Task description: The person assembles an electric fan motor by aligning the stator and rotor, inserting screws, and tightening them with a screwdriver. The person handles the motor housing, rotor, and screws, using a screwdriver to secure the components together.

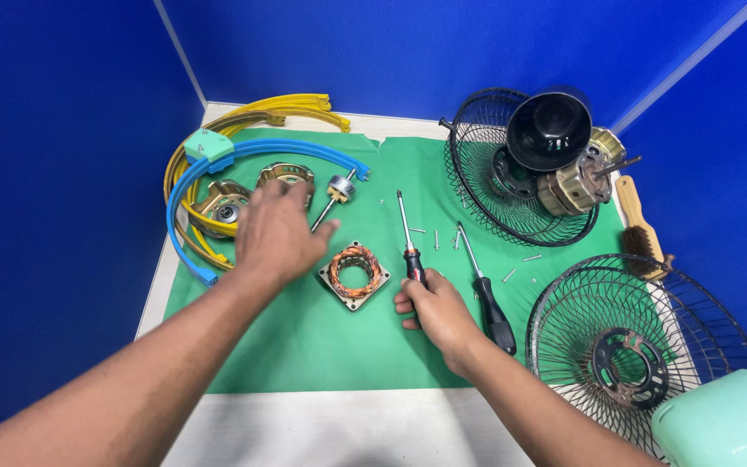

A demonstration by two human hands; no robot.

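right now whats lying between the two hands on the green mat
In the head view, a square motor stator with copper windings lies on the green mat between the left hand and the right hand.

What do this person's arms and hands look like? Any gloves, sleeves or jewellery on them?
Both arms are bare as far up as the picture shows: no sleeves in view. The left hand and the right hand wear no gloves. No watch, bracelet or band shows on either wrist, and no rings show on the visible fingers. Nails look short and unpainted.
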